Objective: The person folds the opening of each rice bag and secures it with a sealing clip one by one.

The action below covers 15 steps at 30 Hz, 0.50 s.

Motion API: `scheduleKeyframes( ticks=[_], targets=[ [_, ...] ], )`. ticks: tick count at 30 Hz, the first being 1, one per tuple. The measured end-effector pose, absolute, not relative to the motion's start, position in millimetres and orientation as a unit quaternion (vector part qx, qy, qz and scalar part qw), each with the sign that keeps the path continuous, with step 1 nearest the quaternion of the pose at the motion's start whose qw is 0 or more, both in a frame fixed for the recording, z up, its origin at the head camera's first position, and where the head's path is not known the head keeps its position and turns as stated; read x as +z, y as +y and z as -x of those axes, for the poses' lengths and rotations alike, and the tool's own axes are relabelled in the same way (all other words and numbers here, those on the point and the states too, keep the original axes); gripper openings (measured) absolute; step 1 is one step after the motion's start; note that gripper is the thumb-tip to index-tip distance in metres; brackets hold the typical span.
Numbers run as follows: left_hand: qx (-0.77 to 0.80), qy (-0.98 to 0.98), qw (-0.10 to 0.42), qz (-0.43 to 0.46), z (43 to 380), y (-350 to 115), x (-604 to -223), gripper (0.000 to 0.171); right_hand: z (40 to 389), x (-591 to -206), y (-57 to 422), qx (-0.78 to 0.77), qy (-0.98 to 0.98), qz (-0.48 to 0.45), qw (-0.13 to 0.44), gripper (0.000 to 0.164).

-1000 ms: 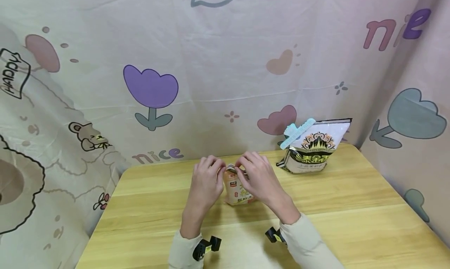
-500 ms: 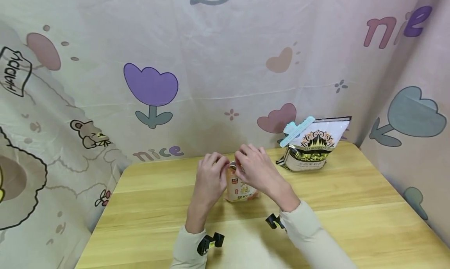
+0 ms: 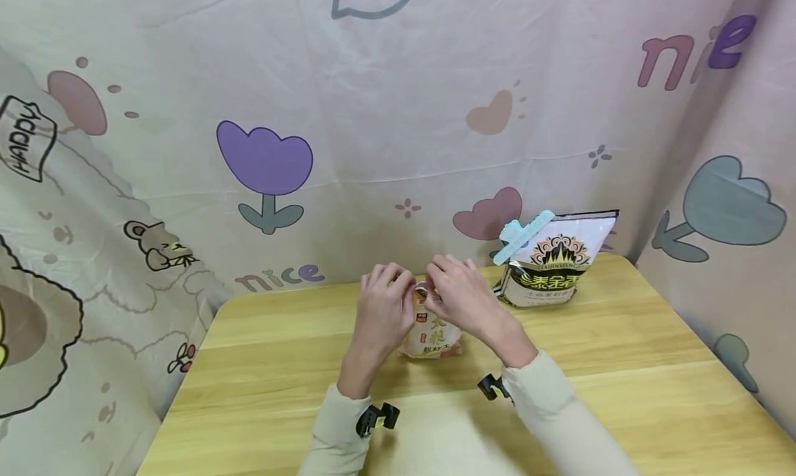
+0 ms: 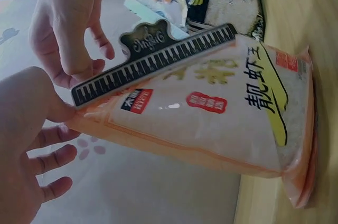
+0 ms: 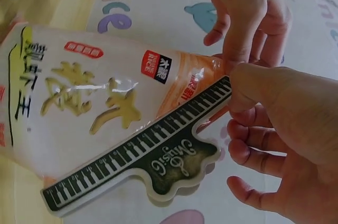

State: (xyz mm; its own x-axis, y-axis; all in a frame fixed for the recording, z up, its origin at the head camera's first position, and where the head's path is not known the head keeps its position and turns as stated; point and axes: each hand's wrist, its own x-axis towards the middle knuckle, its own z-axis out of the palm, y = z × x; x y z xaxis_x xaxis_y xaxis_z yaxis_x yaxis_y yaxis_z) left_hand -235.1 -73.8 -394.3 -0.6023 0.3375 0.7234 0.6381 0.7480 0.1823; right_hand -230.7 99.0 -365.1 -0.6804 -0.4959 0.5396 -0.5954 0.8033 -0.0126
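Note:
An orange and white bag of rice (image 3: 435, 334) stands upright on the table between my hands. Across its top slants a black-and-white piano-key clip (image 5: 142, 145) marked "Music", also plain in the left wrist view. My left hand (image 3: 382, 307) pinches the bag's top corner between thumb and forefinger, its other fingers loosely bent. On the other side, my right hand (image 3: 466, 296) pinches the same folded top right by the clip's end, fingertips close to the left ones. In the head view the hands cover most of the clip.
A larger white and black rice bag (image 3: 550, 272) stands at the back right of the wooden table (image 3: 280, 379), a light blue clip (image 3: 524, 236) across its corner. A printed curtain (image 3: 373, 103) hangs right behind the table's far edge.
Both hands have shifted slightly right and away along the bag's top, and their fingertips have come closer together. The larger bag has stayed in place.

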Motion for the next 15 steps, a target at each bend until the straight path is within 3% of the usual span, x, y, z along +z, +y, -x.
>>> scheduleKeyframes(
  ticks=[15],
  targets=[
    [-0.200, -0.875, 0.347, 0.273, 279.6, -51.4, -399.7, 0.005, 276.2, -358.7, 124.8, 0.087, -0.918, -0.317, 0.222, 0.011]
  ],
)
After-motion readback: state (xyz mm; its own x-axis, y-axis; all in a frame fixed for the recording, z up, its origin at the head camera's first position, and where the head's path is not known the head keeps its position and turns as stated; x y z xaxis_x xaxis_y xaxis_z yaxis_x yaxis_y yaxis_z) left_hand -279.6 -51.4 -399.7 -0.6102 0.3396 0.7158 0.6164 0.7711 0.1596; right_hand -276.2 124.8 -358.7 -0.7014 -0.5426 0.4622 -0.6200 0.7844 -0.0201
